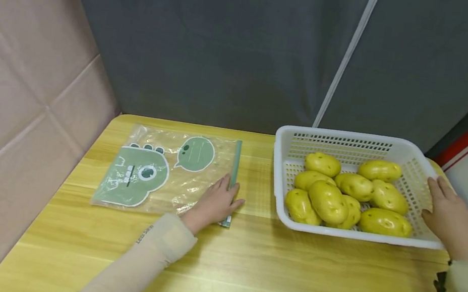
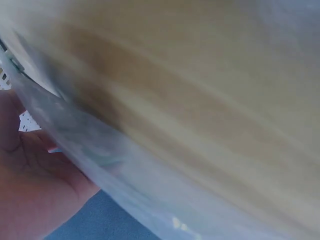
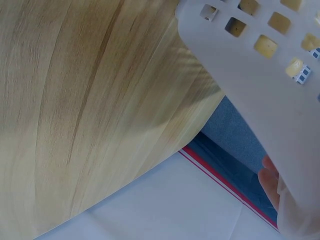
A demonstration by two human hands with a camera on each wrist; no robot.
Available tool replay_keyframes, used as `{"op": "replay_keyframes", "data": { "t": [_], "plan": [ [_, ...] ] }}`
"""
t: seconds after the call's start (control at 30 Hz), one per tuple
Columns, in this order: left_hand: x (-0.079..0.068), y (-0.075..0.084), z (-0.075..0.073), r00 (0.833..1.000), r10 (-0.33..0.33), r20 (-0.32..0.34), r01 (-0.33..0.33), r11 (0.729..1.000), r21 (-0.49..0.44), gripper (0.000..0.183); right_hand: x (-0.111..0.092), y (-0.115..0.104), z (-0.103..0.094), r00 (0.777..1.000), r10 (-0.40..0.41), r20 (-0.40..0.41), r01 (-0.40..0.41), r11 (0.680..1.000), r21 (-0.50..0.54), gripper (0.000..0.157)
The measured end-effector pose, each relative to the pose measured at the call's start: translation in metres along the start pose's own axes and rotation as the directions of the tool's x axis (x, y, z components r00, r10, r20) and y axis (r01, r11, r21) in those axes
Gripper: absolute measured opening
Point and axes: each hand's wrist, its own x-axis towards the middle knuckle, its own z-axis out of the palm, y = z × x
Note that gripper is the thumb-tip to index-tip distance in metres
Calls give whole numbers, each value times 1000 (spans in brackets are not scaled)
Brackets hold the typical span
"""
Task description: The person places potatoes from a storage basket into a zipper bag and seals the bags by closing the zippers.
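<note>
A clear zip bag [image 1: 184, 184] with green cartoon prints lies flat on the wooden table, its green zip edge toward the right. My left hand [image 1: 217, 202] rests on the bag beside that edge, fingers spread. In the left wrist view, part of the left palm [image 2: 45, 175] shows beside the blurred plastic. On the right stands a white perforated basket [image 1: 276, 173] holding several yellow potatoes [image 1: 328, 202]. My right hand [image 1: 454, 216] holds the basket's right rim, thumb toward the inside. In the right wrist view its fingertips [image 3: 270, 182] show past the basket wall.
The wooden table [image 1: 250, 276] extends in front of the bag and basket. A dark grey curtain [image 1: 214, 40] hangs behind it, and a pale padded wall [image 1: 10, 80] rises on the left. A small black object [image 1: 440, 286] shows beside the right sleeve.
</note>
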Motion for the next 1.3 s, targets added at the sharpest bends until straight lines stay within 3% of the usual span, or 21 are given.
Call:
{"op": "replay_keyframes", "data": {
  "t": [0.27,0.5,0.73,0.93,1.2,1.3],
  "plan": [
    [1,-2,0,1000,-29,-9,29,999,-32,70,0,0,0,1000,5,8,-5,1000,4,83],
    [-1,-5,-3,998,-4,-69,1,999,-37,55,1,1,0,1000,-2,-2,2,1000,-2,82],
    [-4,-7,-6,983,-68,-172,56,996,-75,60,1,1,1,1000,-6,-5,6,1000,-10,82],
    [-13,-5,-18,934,-68,-350,46,996,-70,60,0,0,0,1000,-1,-6,1,1000,-9,82],
    [-25,-2,-36,845,-49,-533,68,998,17,56,1,1,2,1000,5,-5,-5,1000,-3,82],
    [-27,-1,-43,800,-34,-600,65,997,31,56,1,1,2,1000,3,-8,-3,1000,-2,82]
  ]
}}
